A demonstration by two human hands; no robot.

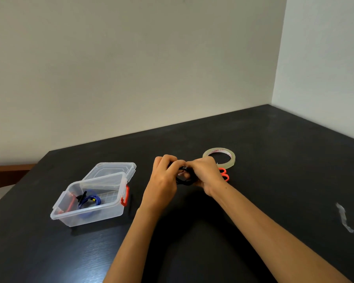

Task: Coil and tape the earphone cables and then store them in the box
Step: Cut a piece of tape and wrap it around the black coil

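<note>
Black cable coil (pixel 187 182), btwn L grip (pixel 164 177) & R grip (pixel 207 174), both curled round it

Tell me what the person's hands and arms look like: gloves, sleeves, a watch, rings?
Both are bare hands: the left hand and right hand wear no gloves, and no ring shows on the visible fingers. No watch or band sits on either wrist. The forearms are uncovered down to the frame's lower edge, so no sleeve shows.
</note>
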